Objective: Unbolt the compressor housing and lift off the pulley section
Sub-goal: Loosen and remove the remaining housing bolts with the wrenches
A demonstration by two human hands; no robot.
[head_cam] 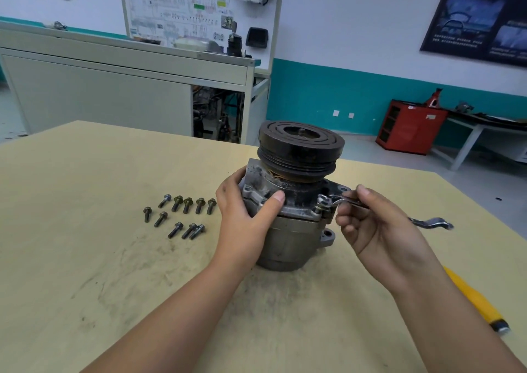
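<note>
Compressor housing (pixel 288 238) upright on table (pixel 85 258); left hand (pixel 242 218) grips it; right hand (pixel 379 227) pinches wrench (pixel 427 223) on flange bolt (pixel 323 200); 10 loose bolts (pixel 187 205) beside; best keep wrench fully seated, brace firmly, turn short level strokes

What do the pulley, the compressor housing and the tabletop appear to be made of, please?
The pulley looks like dark matte metal, probably steel, rusty at its lower edge. The compressor housing is dull grey, cast-looking, likely aluminium. The tabletop is pale wood-grain board, perhaps laminate.
</note>
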